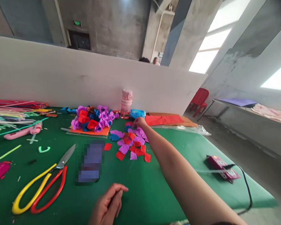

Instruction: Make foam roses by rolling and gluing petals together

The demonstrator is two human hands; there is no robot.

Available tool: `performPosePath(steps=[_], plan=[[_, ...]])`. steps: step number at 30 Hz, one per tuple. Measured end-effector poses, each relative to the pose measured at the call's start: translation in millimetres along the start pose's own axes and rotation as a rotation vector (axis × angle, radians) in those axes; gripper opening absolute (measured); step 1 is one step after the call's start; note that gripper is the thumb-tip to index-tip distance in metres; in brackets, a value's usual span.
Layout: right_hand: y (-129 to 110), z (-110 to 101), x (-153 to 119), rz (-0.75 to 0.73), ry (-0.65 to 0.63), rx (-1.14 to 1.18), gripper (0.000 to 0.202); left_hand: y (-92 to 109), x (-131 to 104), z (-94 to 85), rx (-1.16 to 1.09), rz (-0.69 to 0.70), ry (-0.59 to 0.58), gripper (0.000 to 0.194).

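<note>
1. At the far end of the green-covered bench (154,187), the right hand (138,122) reaches onto the heap of red, purple and blue felt petals (131,142); whether its grip has closed on one, I cannot tell.
2. The left hand (109,204) rests near the front edge, pinching something thin.
3. The stretched forearm could sweep loose petals away.

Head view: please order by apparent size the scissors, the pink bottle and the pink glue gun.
1. scissors, largest, though nearest the camera.
2. pink glue gun.
3. pink bottle; it stands farther away, so places two and three are unsure.
</note>
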State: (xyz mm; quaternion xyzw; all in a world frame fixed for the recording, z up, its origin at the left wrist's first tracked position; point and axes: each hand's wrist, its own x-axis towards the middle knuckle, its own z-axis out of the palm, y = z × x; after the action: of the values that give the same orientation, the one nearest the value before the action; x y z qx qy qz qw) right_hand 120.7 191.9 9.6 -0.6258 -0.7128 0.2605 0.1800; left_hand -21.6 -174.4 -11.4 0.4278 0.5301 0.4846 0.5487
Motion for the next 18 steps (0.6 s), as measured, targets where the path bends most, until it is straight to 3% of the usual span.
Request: performPosePath(steps=[4, 8, 12, 18], plan=[[-1.9, -8.3, -1.9, 0.057, 0.004, 0.111, 0.026, 7.9, -0.9, -4.8, 0.132, 0.043, -0.065, 0.038], [-4.3, -16.4, 1.0, 0.092, 0.015, 0.25, 0.013, 15.4, -1.6, -4.1, 0.186, 0.042, -0.012, 0.033], [-8.5, -18.6, -2.3, 0.045, -0.017, 0.316, 0.015, 15.7, -4.5, -2.4, 0.181, 0.047, 0.001, 0.034], [-9.9, -13.0, 11.5, -0.087, -0.013, 0.223, 0.03, 10.0, -3.3, -1.3, 0.116, 0.011, -0.008, 0.043]])
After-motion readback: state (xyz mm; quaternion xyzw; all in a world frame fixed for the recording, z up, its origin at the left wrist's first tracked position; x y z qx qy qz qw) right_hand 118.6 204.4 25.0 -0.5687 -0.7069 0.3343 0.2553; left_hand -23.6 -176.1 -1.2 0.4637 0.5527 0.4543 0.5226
